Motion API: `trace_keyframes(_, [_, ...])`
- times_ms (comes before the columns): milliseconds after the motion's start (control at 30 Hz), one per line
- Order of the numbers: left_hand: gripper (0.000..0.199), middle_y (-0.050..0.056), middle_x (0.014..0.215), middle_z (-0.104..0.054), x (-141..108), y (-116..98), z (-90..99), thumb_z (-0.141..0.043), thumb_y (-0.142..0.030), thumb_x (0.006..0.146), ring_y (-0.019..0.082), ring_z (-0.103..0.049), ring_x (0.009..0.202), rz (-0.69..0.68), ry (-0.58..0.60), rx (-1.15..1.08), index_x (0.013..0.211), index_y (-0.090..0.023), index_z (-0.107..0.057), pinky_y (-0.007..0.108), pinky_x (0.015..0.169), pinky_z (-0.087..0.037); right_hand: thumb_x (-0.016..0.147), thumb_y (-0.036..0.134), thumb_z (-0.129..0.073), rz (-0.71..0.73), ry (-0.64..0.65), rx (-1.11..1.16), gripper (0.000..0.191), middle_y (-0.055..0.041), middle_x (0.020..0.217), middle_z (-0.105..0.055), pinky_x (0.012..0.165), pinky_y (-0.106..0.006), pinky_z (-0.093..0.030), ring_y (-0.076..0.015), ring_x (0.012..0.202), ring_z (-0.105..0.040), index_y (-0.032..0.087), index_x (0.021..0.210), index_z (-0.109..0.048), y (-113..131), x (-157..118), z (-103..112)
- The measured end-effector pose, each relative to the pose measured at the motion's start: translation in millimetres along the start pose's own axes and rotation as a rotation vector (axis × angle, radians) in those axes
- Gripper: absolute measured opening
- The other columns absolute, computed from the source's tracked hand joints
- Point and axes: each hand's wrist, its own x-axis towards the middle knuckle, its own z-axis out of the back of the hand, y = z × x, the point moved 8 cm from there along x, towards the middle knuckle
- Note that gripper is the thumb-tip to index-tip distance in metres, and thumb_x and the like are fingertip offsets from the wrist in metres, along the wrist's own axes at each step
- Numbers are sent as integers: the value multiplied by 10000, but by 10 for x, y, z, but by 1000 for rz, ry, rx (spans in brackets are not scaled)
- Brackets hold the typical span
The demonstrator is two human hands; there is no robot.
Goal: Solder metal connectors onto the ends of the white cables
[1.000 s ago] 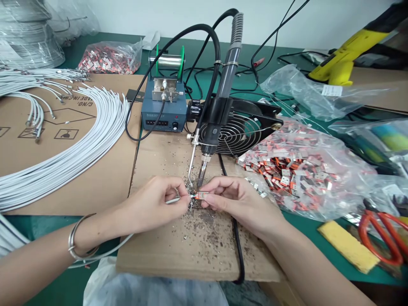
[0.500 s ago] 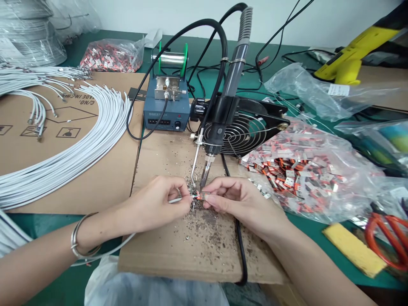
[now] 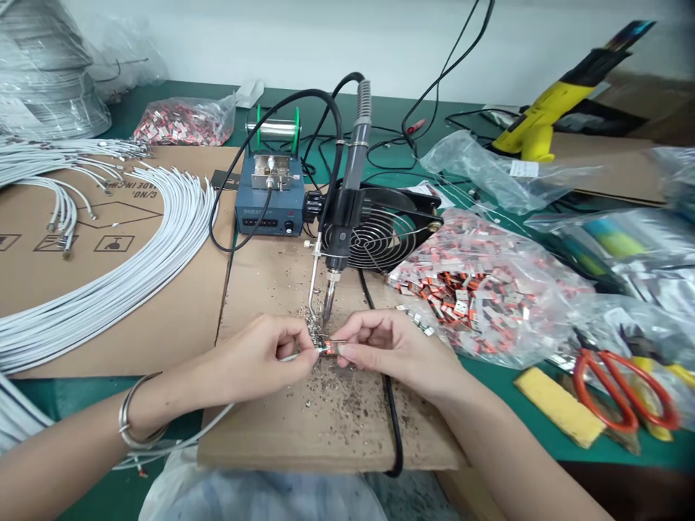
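Between thumb and fingers, my left hand (image 3: 276, 354) pinches the end of a white cable (image 3: 220, 416), which trails back under my wrist. My right hand (image 3: 388, 351) pinches a small USB connector (image 3: 332, 348) with an orange insert. Cable end and connector meet just below the tip of a mounted soldering iron (image 3: 329, 300); a small gap shows between tip and connector. Beside the iron a thin metal solder guide tube (image 3: 312, 278) comes down. Whether the wires are joined to the connector is too small to tell.
A blue solder feeder (image 3: 271, 202) carries a solder spool (image 3: 274, 129). Behind the iron stands a black fan (image 3: 380, 235). Bundled white cables (image 3: 179, 239) lie left. On the right are a bag of connectors (image 3: 489, 297), a yellow sponge (image 3: 559, 407) and orange-handled scissors (image 3: 602, 383). Solder bits litter the cardboard (image 3: 260, 449).
Both hands have drawn the connector and cable end slightly down, away from the iron's tip. The camera view has shifted, so more of the right side of the bench shows.
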Motion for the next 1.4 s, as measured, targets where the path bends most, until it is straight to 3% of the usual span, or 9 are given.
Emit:
trace_keyframes(233, [283,-62,547,-392,-69,-98,-131,-517,-409,829,54,-320,501,-31,164,-165,788,-131,-553,190,466,-242,731,170,-694,86,77,23,89,-21,673,-675,559,-153,-463,-68,599,-609,127,791,-644,111,-143,-37])
trace_keyframes(400, [294,-45,591,-457,-201,-193,-252,-535,-418,824,59,-381,545,0,193,-276,779,-128,-525,187,506,-284,746,112,-658,211,161,38,60,-21,705,-673,619,-171,-492,-75,655,-633,127,802,-644,252,-244,-116])
trace_keyframes(700, [304,-13,650,-536,-538,-270,-375,-459,-418,869,71,-403,568,89,196,-254,851,-137,-575,194,517,-293,765,214,-639,289,31,-173,117,-64,664,-673,508,-202,-462,-117,566,-601,129,836,-679,405,-560,-288])
trace_keyframes(933, [327,-1,671,-557,-649,-358,-419,-358,-380,916,87,-464,616,-3,159,-67,877,-155,-592,188,587,-350,769,245,-646,281,-4,-127,141,-58,652,-650,490,-198,-433,-118,561,-572,137,847,-696,303,-698,-322])
trace_keyframes(1100, [299,-19,647,-553,-723,-463,-450,-352,-321,926,65,-453,584,-93,84,63,825,-161,-584,168,573,-326,775,162,-643,313,14,-3,113,-39,713,-670,538,-173,-453,-97,612,-596,190,872,-694,277,-789,-372])
trace_keyframes(1233, [287,-26,664,-552,-773,-514,-459,-390,-354,912,65,-417,573,-55,39,153,838,-178,-604,180,536,-293,778,149,-637,356,-17,3,106,-41,711,-677,561,-185,-471,-110,636,-619,187,865,-684,274,-842,-413])
trace_keyframes(1300, [299,-30,674,-565,-808,-484,-507,-376,-377,917,67,-433,575,-34,30,169,853,-195,-604,183,538,-299,788,175,-629,371,-31,-66,84,-46,709,-676,573,-200,-479,-120,636,-620,179,855,-680,258,-877,-445])
trace_keyframes(1400, [268,-14,745,-608,-920,-421,-655,-371,-350,925,97,-526,669,-119,1,316,899,-204,-594,195,613,-352,823,205,-581,387,-97,-379,105,-35,680,-660,565,-203,-477,-129,619,-611,189,842,-683,208,-986,-445])
